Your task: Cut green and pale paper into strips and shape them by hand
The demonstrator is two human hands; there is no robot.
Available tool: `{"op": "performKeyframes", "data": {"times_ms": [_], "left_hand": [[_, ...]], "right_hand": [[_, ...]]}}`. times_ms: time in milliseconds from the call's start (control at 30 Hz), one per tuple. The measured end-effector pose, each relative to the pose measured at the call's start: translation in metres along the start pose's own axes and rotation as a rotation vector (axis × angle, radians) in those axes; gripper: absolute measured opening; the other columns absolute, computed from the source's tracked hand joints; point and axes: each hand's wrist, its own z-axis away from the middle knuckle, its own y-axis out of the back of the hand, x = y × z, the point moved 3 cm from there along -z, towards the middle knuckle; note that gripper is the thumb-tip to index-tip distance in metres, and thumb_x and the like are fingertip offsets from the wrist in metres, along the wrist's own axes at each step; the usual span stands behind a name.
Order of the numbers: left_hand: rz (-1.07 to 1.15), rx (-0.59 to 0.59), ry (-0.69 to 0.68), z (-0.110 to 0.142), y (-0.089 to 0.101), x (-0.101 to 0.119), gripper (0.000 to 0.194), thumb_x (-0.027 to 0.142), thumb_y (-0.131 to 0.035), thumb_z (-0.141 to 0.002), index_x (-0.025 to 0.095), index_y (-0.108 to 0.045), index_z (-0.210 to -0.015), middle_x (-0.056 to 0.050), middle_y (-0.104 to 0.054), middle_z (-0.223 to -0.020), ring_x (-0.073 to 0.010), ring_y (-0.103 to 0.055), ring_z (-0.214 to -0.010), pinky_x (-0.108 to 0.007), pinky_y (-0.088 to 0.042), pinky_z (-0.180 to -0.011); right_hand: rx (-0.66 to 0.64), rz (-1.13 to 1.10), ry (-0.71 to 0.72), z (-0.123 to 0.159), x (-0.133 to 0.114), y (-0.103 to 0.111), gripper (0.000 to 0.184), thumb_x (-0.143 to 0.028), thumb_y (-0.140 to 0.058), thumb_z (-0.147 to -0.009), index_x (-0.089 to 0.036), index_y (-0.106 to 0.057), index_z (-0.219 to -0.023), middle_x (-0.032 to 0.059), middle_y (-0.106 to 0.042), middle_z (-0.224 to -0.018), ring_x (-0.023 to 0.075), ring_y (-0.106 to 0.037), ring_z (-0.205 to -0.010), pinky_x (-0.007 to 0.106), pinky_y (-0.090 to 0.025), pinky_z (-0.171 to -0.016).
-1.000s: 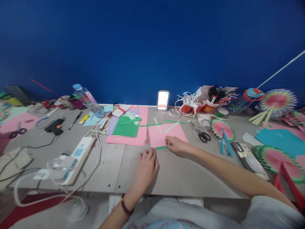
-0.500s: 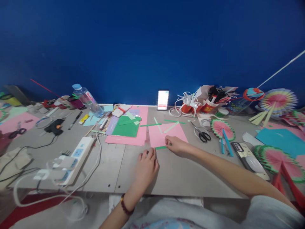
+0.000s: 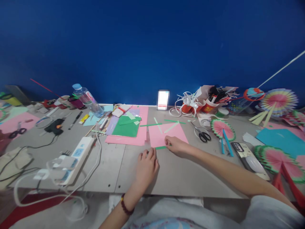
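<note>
We spread our left hand (image 3: 147, 163) loosely; what our curled right hand (image 3: 175, 146) pinches, we cannot tell. Between them, a green strip (image 3: 160, 147) edges the pink sheet's near side.

Right fingers (image 3: 168, 140) at green strip (image 3: 160, 147), pink sheet (image 3: 157, 138) alongside.

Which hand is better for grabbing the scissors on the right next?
Probably the right hand: it's nearer the scissors, which lie on its side. The left hand would have to reach past it.
</note>
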Motion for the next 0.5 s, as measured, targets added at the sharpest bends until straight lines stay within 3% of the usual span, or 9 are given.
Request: {"op": "performKeyframes", "data": {"times_ms": [233, 500], "left_hand": [[-0.01, -0.014, 0.004, -0.0009, 0.0012, 0.0008, 0.043, 0.022, -0.044, -0.09, 0.015, -0.052, -0.131, -0.01, -0.058, -0.129, -0.0273, -0.05, -0.109, -0.043, -0.043, -0.089], [0.022, 0.021, 0.008, -0.0006, 0.0006, 0.0013, 0.042, 0.02, -0.043, -0.09, 0.013, -0.051, -0.13, -0.012, -0.058, -0.124, -0.0268, -0.05, -0.109, -0.043, -0.043, -0.09]], "right_hand": [[-0.01, 0.008, -0.039, -0.0028, 0.0018, -0.0001, 0.01, -0.015, -0.055, -0.082, -0.017, -0.056, -0.091, -0.0001, -0.06, -0.069, 0.0121, -0.051, -0.063, 0.022, -0.032, -0.06], [-0.095, -0.036, -0.085, -0.0031, 0.0092, 0.0044, 0.011, -0.018, -0.055, -0.085, -0.016, -0.056, -0.095, -0.0038, -0.058, -0.056, 0.0111, -0.055, -0.05, 0.021, -0.034, -0.056]]}}
